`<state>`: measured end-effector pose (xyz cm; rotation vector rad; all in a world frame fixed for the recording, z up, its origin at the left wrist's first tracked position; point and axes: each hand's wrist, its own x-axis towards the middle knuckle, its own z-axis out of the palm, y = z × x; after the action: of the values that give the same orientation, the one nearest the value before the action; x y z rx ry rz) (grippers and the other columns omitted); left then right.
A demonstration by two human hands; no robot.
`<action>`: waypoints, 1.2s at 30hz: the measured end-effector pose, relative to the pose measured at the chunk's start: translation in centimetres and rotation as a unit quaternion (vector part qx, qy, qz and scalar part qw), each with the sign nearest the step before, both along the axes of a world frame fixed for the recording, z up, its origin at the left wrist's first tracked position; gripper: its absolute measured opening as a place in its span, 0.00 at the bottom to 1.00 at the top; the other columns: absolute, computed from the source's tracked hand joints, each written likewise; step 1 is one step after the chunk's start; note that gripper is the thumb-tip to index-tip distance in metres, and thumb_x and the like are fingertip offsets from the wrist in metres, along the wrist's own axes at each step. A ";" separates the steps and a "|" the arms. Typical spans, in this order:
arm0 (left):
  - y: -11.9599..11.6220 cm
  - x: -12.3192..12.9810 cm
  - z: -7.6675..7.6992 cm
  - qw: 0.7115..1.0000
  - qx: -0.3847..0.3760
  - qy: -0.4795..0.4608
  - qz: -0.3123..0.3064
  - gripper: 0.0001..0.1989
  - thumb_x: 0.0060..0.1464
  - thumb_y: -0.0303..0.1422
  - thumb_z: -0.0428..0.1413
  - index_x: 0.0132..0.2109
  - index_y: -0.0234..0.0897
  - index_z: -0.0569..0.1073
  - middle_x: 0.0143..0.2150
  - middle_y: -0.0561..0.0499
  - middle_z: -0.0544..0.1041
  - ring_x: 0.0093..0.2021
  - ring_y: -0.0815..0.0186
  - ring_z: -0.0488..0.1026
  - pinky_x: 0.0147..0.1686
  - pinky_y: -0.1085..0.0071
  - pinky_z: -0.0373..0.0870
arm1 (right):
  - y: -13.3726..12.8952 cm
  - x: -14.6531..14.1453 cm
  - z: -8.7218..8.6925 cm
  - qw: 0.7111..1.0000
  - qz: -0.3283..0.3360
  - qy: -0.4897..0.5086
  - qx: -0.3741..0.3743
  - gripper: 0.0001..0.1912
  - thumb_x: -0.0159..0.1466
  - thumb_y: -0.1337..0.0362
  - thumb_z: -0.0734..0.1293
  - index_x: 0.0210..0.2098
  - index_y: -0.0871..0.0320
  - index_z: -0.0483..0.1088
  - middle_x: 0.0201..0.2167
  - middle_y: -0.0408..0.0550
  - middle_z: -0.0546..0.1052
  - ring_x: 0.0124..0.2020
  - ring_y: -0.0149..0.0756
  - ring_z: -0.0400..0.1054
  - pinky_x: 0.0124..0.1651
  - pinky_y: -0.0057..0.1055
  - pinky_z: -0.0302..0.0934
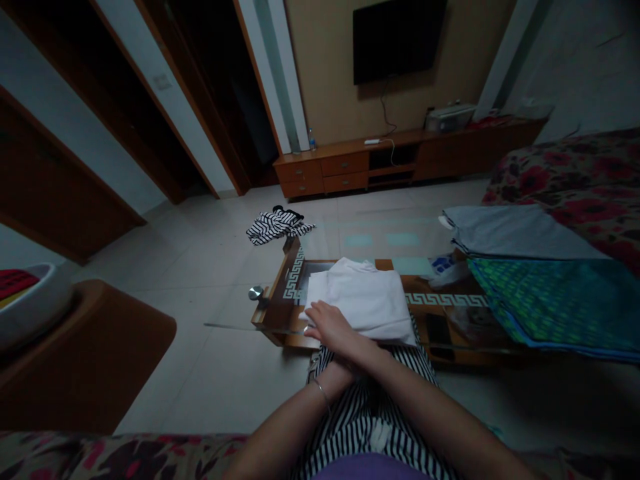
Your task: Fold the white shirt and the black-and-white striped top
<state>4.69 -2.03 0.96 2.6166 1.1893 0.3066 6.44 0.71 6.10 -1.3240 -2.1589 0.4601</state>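
A folded white garment (365, 300) lies on the glass-topped coffee table (230, 313), at its near edge in front of my knees. My right hand (329, 325) reaches across to the left and rests by the garment's near left corner, with the fingers stretched out. Under my right wrist crosses my left hand (344, 372), with a thin bracelet on its wrist. Its fingers are hidden behind the right forearm, close to the striped trousers on my lap.
On the table's right lie a green-blue cloth (555, 307) and a grey folded cloth (520, 230). A striped black-and-white garment (277, 225) sits at the far left corner. Beneath the glass is a dark phone-like object (439, 333). A brown sofa arm (115, 347) holds a white bowl (40, 307).
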 end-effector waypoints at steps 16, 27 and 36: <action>-4.3 -4.1 -1.3 0.970 0.003 -0.015 -0.242 0.15 0.61 0.31 0.48 0.54 0.39 0.70 0.62 0.46 0.66 0.64 0.60 0.58 0.62 0.53 0.54 | -10.2 17.2 -7.0 0.984 -0.178 -0.021 0.018 0.20 0.60 0.68 0.63 0.52 0.53 0.69 0.52 0.53 0.71 0.54 0.46 0.62 0.53 0.47 0.60; 3.1 -6.8 2.2 0.990 0.057 0.075 0.108 0.20 0.61 0.33 0.46 0.59 0.40 0.67 0.66 0.43 0.59 0.67 0.54 0.52 0.61 0.45 0.49 | -12.0 16.9 -8.2 0.964 -0.256 -0.023 0.063 0.13 0.66 0.58 0.60 0.41 0.53 0.75 0.40 0.51 0.76 0.45 0.44 0.66 0.47 0.42 0.59; 8.0 -4.7 3.1 0.984 0.093 0.092 0.118 0.22 0.63 0.38 0.42 0.60 0.42 0.66 0.68 0.43 0.55 0.68 0.53 0.48 0.61 0.43 0.47 | -2.2 12.9 -4.6 0.958 -0.260 -0.086 0.082 0.18 0.66 0.60 0.61 0.55 0.55 0.68 0.59 0.53 0.66 0.62 0.47 0.54 0.60 0.46 0.50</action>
<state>0.00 6.00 4.09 2.7110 1.6101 0.2327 19.32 -1.47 1.49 -1.8049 -1.8230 -0.0462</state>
